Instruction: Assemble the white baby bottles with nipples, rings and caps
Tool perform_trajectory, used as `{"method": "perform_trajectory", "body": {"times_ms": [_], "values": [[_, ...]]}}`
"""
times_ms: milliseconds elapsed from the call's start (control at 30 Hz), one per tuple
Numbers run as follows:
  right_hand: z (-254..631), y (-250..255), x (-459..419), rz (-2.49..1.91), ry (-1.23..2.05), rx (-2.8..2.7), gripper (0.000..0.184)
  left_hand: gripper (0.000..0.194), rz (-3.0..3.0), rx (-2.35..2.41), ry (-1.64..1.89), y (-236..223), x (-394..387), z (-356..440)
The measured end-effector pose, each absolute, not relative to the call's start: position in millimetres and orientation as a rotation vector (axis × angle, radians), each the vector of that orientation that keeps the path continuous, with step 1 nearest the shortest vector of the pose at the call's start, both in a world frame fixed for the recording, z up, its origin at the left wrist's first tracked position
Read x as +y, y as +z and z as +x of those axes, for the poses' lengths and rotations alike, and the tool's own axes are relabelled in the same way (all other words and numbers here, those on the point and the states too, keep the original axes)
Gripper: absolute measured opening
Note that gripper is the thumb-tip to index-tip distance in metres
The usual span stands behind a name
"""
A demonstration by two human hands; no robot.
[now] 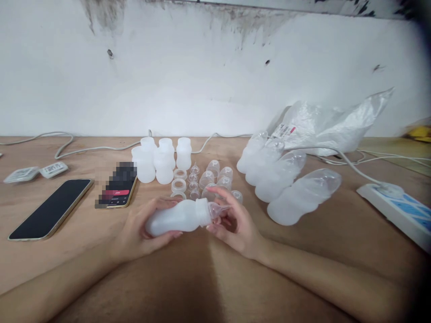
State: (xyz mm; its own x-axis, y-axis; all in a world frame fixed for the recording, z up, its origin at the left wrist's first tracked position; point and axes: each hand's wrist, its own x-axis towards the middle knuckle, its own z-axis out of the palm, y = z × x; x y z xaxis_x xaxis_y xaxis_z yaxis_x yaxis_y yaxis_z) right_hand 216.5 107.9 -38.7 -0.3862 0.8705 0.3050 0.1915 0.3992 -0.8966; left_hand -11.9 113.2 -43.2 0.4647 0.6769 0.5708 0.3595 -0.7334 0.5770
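A translucent white baby bottle [177,219] lies sideways between my hands, its collar and clear nipple [217,209] pointing right. My left hand [148,229] is wrapped around the bottle's base and body. Around the nipple end curl the fingers of my right hand [237,224], the thumb by the collar. Just behind are white collar rings [178,185], small clear nipples [193,177] and clear dome caps [213,167], partly hidden by my hands. Several open bottle bodies [164,161] stand upright at the back left. To the right are several capped bottles [296,197].
Two phones, a dark one [50,210] and a lit one [121,186], lie at the left near small wrapped packets [54,168]. At the right are a power strip [400,211] with a cable and a crumpled plastic bag [323,128] against the wall.
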Motion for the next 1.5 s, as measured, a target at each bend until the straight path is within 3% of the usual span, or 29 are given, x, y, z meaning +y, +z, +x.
{"method": "perform_trajectory", "body": {"times_ms": [133,400,667,767,1200,1367,1500], "values": [[216.2,-38.6,109.1,-0.944,1.011,-1.851,0.033,0.044,2.38,0.823,1.096,-41.3,113.2,-11.9],[216.7,-37.7,109.4,-0.955,0.905,-1.902,0.03,0.053,2.515,0.739,1.12,-46.7,110.2,-11.2],[217.9,-43.3,108.1,-0.866,1.006,-1.864,0.049,0.03,2.315,0.954,0.988,-24.9,110.9,-10.6],[216.0,-40.4,107.1,-0.875,1.04,-1.861,0.038,0.028,2.298,0.946,0.922,-23.1,112.0,-9.6],[217.6,-35.2,110.5,-0.97,1.078,-1.833,0.026,0.054,2.685,0.808,1.135,-43.6,105.8,-4.5],[216.9,-38.6,111.2,-0.987,1.26,-1.726,0.025,0.049,2.91,0.749,1.179,-38.8,110.0,-0.2],[216.7,-40.0,110.5,-0.928,1.124,-1.705,0.025,0.052,2.709,0.85,1.195,-32.4,110.2,-1.6]]}}
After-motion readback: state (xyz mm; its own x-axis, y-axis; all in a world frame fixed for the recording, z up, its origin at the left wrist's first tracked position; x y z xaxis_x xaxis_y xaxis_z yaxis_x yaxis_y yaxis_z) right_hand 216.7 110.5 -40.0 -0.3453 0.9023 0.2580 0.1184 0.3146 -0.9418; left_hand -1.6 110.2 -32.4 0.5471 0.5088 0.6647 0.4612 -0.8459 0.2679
